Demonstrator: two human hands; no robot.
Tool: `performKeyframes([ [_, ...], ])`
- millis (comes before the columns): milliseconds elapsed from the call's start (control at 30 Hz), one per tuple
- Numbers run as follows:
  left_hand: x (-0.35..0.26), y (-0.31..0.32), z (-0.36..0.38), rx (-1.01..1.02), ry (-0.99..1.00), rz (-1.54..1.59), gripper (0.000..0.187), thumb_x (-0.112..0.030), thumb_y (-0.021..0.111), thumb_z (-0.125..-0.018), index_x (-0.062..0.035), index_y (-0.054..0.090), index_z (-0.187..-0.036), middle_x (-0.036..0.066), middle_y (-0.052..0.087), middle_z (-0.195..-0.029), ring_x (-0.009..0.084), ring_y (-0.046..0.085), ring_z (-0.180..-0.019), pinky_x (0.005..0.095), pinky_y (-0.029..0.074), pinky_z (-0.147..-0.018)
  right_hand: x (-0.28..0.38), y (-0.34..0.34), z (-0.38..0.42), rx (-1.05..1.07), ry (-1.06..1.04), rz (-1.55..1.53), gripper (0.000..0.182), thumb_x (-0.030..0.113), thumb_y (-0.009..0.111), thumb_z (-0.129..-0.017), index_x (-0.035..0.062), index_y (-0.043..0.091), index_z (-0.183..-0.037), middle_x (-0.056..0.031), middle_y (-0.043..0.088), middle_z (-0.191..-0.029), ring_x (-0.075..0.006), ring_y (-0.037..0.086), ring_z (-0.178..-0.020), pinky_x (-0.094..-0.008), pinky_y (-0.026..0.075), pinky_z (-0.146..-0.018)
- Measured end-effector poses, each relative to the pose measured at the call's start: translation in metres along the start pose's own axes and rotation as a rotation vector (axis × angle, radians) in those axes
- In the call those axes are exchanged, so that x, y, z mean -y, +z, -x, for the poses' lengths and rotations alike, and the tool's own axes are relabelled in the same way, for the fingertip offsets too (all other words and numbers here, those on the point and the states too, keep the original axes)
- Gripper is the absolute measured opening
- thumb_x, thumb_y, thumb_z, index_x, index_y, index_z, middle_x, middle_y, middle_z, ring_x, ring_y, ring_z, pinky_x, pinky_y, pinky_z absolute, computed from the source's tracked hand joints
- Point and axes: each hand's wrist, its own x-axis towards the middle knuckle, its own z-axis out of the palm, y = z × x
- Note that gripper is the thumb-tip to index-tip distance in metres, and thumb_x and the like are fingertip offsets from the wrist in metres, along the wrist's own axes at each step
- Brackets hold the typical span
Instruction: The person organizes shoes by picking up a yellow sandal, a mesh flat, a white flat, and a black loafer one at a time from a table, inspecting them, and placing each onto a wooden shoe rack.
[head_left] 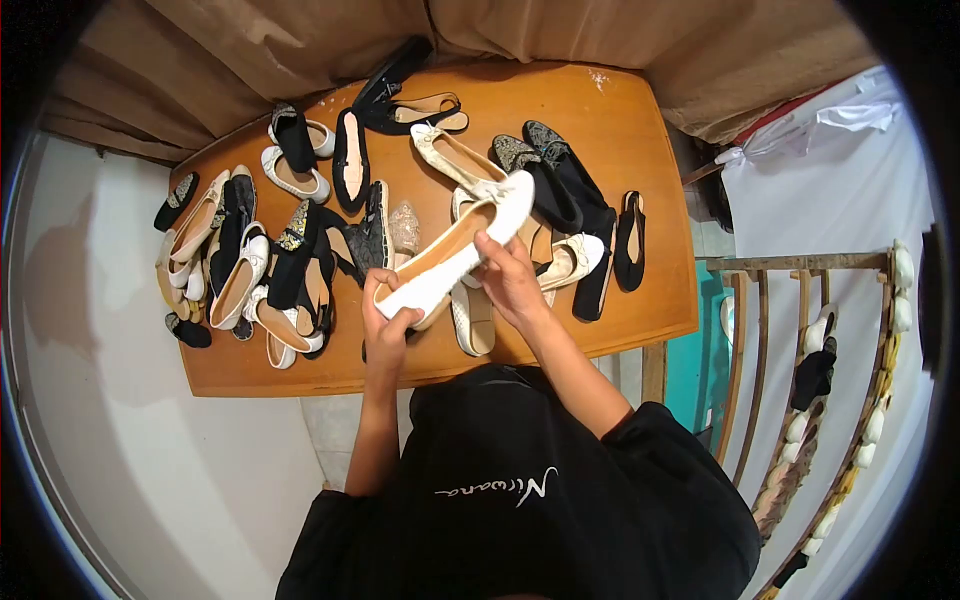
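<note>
A white flat shoe with a tan insole and a bow point(450, 262) is held above the table between both hands, its toe pointing to the upper right. My left hand point(385, 318) grips the heel end, with the thumb on the side wall. Around the side near the toe, my right hand point(508, 277) has its fingers closed. Just beyond the held shoe lies a cream flat point(437, 150) with a bow. Below and right of it are a white patterned shoe point(474, 325) and a cream flat with a white toe point(573, 262), partly overlapped by other shoes.
Many black, white and beige shoes cover the wooden table point(540, 95), some heaped at the left. Black shoes point(630, 245) lie toward its right edge. A wooden rack point(800, 262) with more shoes stands at the right. Brown curtains point(560, 30) hang behind the table.
</note>
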Motion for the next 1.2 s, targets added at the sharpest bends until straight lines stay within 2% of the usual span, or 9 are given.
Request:
performKeyframes([
  [167, -0.017, 0.039, 0.020, -0.089, 0.024, 0.245, 0.061, 0.008, 0.050, -0.055, 0.0019, 0.052, -0.116, 0.020, 0.068, -0.103, 0.0316, 0.067, -0.104, 0.0343, 0.050, -0.102, 0.008, -0.016, 0.029, 0.108, -0.238, 0.082, 0.062, 0.003, 0.069, -0.092, 0.0021, 0.040, -0.147, -0.0128, 0.063, -0.120, -0.0277, 0.066, -0.116, -0.0423, 0.054, -0.101],
  [333, -0.002, 0.033, 0.021, 0.030, 0.106, 0.203, 0.033, 0.006, 0.050, -0.053, 0.0014, 0.053, -0.086, 0.025, 0.068, -0.105, 0.0369, 0.066, -0.110, 0.0449, 0.050, -0.106, 0.036, 0.003, 0.066, 0.134, -0.435, 0.106, 0.071, -0.001, 0.063, -0.092, -0.0006, 0.031, -0.155, -0.0151, 0.060, -0.127, -0.0325, 0.063, -0.124, -0.0478, 0.052, -0.108],
  [433, -0.022, 0.039, 0.015, 0.348, -0.115, 0.587, 0.021, -0.002, 0.053, -0.072, -0.0008, 0.054, -0.093, 0.023, 0.063, -0.121, 0.0368, 0.062, -0.119, 0.0455, 0.043, -0.112, 0.048, -0.001, 0.077, 0.146, -0.422, -0.098, 0.071, -0.002, 0.062, -0.092, -0.0009, 0.031, -0.156, -0.0189, 0.060, -0.132, -0.0368, 0.064, -0.124, -0.0504, 0.051, -0.109],
  [467, -0.026, 0.046, 0.016, 0.451, -0.141, 0.694, 0.031, -0.018, 0.057, -0.090, 0.0010, 0.057, -0.114, 0.023, 0.060, -0.130, 0.0369, 0.063, -0.120, 0.0445, 0.051, -0.106, 0.048, -0.006, 0.080, 0.121, -0.423, -0.127, 0.070, -0.003, 0.061, -0.092, -0.0012, 0.032, -0.156, -0.0203, 0.061, -0.133, -0.0395, 0.064, -0.124, -0.0518, 0.052, -0.109],
  [600, -0.021, 0.056, 0.014, 0.657, -0.601, 0.254, 0.063, -0.032, 0.063, -0.101, 0.0054, 0.043, -0.147, 0.023, 0.063, -0.130, 0.0317, 0.074, -0.103, 0.0392, 0.065, -0.082, 0.061, -0.021, 0.098, 0.155, -0.366, -0.167, 0.072, -0.005, 0.063, -0.089, -0.0011, 0.036, -0.155, -0.0223, 0.061, -0.139, -0.0361, 0.064, -0.124, -0.0476, 0.051, -0.109],
  [767, 0.007, 0.093, 0.031, 0.828, -0.666, 0.247, 0.055, -0.012, 0.073, -0.095, 0.0041, 0.048, -0.141, 0.016, 0.070, -0.110, 0.0245, 0.075, -0.088, 0.0373, 0.065, -0.075, 0.058, -0.040, 0.120, -0.071, -0.709, -0.080, 0.065, 0.028, 0.063, -0.102, -0.0022, 0.035, -0.152, -0.0224, 0.058, -0.142, -0.0374, 0.067, -0.120, -0.0481, 0.058, -0.100],
  [933, 0.015, 0.118, 0.059, 0.944, -0.670, 0.161, 0.066, -0.011, 0.074, -0.089, 0.0031, 0.041, -0.145, 0.023, 0.069, -0.111, 0.0316, 0.074, -0.095, 0.0454, 0.065, -0.082, 0.073, -0.055, 0.144, -0.298, -0.644, -0.061, 0.058, 0.042, 0.055, -0.106, -0.0039, 0.048, -0.141, -0.0226, 0.069, -0.123, -0.0343, 0.073, -0.105, -0.0429, 0.062, -0.088],
  [1033, 0.022, 0.121, 0.070, 1.005, -0.743, 0.280, 0.068, -0.042, 0.062, -0.102, 0.0024, 0.041, -0.148, 0.024, 0.068, -0.116, 0.0338, 0.073, -0.100, 0.0470, 0.062, -0.087, 0.077, -0.050, 0.156, -0.321, -0.647, -0.135, 0.042, 0.035, 0.056, -0.108, -0.0041, 0.061, -0.121, -0.0192, 0.074, -0.105, -0.0276, 0.075, -0.088, -0.0386, 0.062, -0.080],
  [1200, 0.022, 0.133, 0.070, 1.103, -0.920, 0.425, 0.066, -0.053, 0.036, -0.110, 0.0006, 0.044, -0.148, 0.023, 0.068, -0.119, 0.0312, 0.073, -0.101, 0.0424, 0.062, -0.086, 0.081, -0.054, 0.169, -0.354, -0.642, -0.153, 0.041, 0.034, 0.057, -0.108, -0.0042, 0.061, -0.121, -0.0166, 0.074, -0.106, -0.0245, 0.074, -0.089, -0.0353, 0.060, -0.079],
])
